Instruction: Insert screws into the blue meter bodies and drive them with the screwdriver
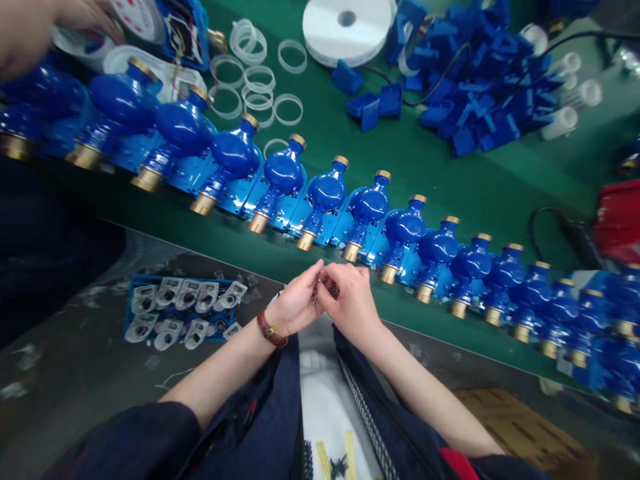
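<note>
My left hand [293, 308] is cupped in front of the table edge, with a watch on its wrist. In its palm lie small dark metal pieces [315, 292], perhaps screws, largely hidden by fingers. My right hand [353, 297] meets it from the right, thumb and fingertips pinched at those pieces. Just beyond both hands runs a long row of glossy blue meter bodies with brass ends; the closest are one blue meter body [327, 191] and its right-hand neighbour, another blue meter body [370, 205]. Light-blue plastic parts [320, 223] lie beneath the row.
Clear rings [259, 80], a white tape roll [349, 27] and a heap of blue plastic pieces [480, 80] lie on the green table [320, 127]. A co-worker's hand [85, 17] is at upper left. Below stand a blue crate [131, 303] of white-framed parts and a cardboard box [520, 427].
</note>
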{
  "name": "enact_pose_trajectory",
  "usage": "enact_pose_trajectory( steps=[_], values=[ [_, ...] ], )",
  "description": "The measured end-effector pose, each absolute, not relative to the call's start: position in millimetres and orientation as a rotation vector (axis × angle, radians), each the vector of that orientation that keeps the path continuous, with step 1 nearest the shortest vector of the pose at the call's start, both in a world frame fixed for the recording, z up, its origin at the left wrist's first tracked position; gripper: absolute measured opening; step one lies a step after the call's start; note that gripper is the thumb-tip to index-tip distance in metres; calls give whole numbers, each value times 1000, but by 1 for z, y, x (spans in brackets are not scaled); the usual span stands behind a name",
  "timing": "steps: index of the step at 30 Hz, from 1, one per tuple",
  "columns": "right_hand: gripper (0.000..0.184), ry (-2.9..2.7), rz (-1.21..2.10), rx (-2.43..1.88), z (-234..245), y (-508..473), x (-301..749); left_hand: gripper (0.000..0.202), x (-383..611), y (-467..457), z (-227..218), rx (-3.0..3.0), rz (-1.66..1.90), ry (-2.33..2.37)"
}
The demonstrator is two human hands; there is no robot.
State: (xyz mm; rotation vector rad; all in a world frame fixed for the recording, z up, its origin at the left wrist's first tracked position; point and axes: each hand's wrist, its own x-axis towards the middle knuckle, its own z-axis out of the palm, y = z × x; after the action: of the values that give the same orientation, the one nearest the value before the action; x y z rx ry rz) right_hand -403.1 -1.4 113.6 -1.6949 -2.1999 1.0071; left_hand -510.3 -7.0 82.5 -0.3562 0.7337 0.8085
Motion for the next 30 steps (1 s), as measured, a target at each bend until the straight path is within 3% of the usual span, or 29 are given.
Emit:
enact_pose_trajectory(
  steps=[3, 9, 13, 20, 24, 27, 30],
  values=[
    [5, -2086, 987, -1549, 108, 9, -398, 50, -517, -8, 83, -343, 816, 699],
    [8, -2050, 420, -1738, 68, 48, -386, 44, -533, -10, 82, -307, 801, 668],
    [12, -2173, 258, -1832, 48, 55, -389, 38, -545, -6, 79, -311, 781, 660],
    [15, -2493, -5, -1765, 66, 42, -394, 46, -577, 7, 80, -208, 664, 527],
    [24, -2331, 100, -1706, 97, 20, -408, 42, -591, 14, 77, -249, 607, 447],
    [22, -2370, 357, -1477, 111, 5, -430, 41, -597, 19, 75, -295, 562, 438],
    [20, -2479, 361, -1399, 114, -2, -450, 45, -603, 24, 74, -274, 508, 466]
  ],
)
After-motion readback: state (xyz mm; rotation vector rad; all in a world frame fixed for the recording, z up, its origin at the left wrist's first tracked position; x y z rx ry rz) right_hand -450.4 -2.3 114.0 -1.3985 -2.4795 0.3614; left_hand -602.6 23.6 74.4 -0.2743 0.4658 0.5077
